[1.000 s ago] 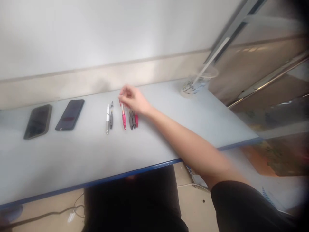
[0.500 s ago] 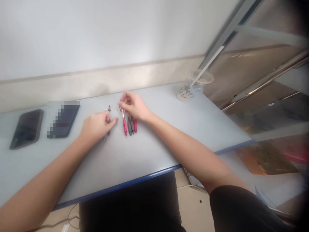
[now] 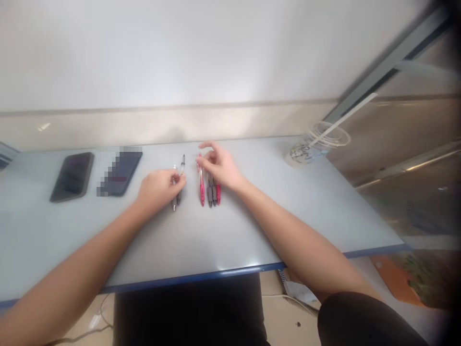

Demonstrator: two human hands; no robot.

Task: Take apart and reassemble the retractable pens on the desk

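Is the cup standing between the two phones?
No, the cup stands far right on the table, while both phones lie at the left.

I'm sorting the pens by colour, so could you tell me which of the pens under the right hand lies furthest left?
The long red pen; the two grey pens and the short red one lie to its right.

Grey table (image 3: pixel 223 240) with pens (image 3: pixel 209 190), two phones (image 3: pixel 74 175), plastic cup (image 3: pixel 306 151).
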